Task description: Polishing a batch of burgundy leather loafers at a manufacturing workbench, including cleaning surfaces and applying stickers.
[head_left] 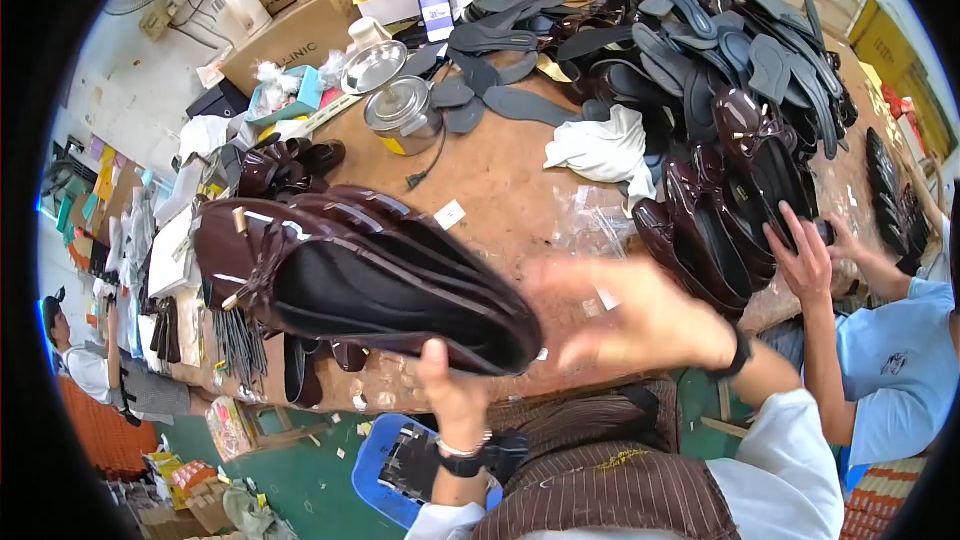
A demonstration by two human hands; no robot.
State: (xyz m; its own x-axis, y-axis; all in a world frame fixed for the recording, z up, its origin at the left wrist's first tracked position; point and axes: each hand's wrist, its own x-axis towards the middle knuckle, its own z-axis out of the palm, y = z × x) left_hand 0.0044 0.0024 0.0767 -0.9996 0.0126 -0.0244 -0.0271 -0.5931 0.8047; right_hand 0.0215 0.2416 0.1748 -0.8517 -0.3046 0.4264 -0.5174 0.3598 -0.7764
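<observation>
A brown worktable [500,185] stands on green floor [318,485] near a white wall [125,52]

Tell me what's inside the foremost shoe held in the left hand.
Black lining shows inside the shoe; the toe interior beyond the bow is covered and can't be seen.

a shoe workshop: heaped grey insoles [768,68], glossy brown shoes [375,275], a stained worktable [490,165]

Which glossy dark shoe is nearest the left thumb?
The front shoe, bow showing, in the left hand; others held sit behind it, while shoes on the table lie farther off.
</observation>
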